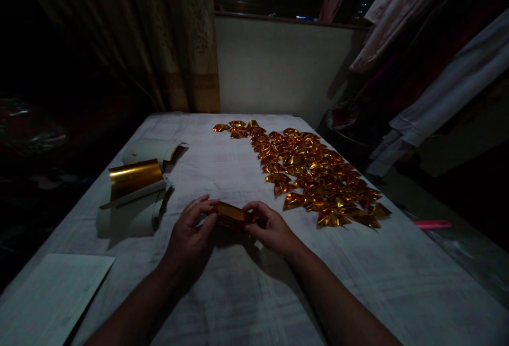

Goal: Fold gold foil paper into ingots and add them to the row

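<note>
Both of my hands hold one small piece of gold foil paper (233, 213) just above a white cloth-covered table (246, 282). My left hand (191, 232) pinches its left end with thumb and fingertips. My right hand (268, 227) grips the right end, fingers curled round it. Folded gold foil pieces (318, 174), several of them, lie in a long spread on the cloth to the right of my hands and beyond them. Curled gold foil sheets with white backing (135, 187) lie to the left of my left hand.
A white sheet of paper (47, 295) lies at the table's near left corner. A curtain (175, 38) hangs behind the table, a white wall beside it. Clothes (429, 60) hang at the right. A pink object (431, 224) lies past the table's right edge.
</note>
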Available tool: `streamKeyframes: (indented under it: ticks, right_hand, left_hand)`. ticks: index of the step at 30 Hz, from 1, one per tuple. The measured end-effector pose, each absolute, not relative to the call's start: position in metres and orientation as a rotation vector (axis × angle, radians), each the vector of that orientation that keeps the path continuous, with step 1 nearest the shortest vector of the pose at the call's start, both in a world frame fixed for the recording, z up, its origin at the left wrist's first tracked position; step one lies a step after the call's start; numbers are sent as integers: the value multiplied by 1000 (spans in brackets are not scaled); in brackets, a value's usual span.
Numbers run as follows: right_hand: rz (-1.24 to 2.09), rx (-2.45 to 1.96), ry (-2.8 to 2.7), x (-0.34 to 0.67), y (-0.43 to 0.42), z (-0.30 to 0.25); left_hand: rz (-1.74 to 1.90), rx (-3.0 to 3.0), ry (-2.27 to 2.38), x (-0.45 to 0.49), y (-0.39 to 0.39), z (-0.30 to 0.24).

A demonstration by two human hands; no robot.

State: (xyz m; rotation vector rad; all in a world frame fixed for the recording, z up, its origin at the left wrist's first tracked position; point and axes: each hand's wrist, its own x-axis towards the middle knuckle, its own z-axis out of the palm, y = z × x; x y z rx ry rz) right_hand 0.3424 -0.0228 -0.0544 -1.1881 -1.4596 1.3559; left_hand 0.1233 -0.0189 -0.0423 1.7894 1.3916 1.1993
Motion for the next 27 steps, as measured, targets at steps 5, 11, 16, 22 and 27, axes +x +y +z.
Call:
streamKeyframes:
  ticks: [5, 11, 16, 22, 27]
  right_hand:
    - [1383, -1050, -1532, 345, -25, -47]
    - [872, -1171, -1590, 354, -24, -40]
    - [129, -1051, -2004, 349, -37, -21]
    - [-207, -931, -2094, 334, -44, -19]
    - [-295, -818, -2091, 333, -42, -23]
  left_hand:
    - [1106, 1674, 1369, 122, -21, -29]
    - [953, 1735, 1293, 116, -22, -10]
    - [670, 1925, 1115, 109, -23, -2]
    - [604, 2045, 1011, 107, -24, -5]
    - [716, 2113, 1030, 106, -23, -10]
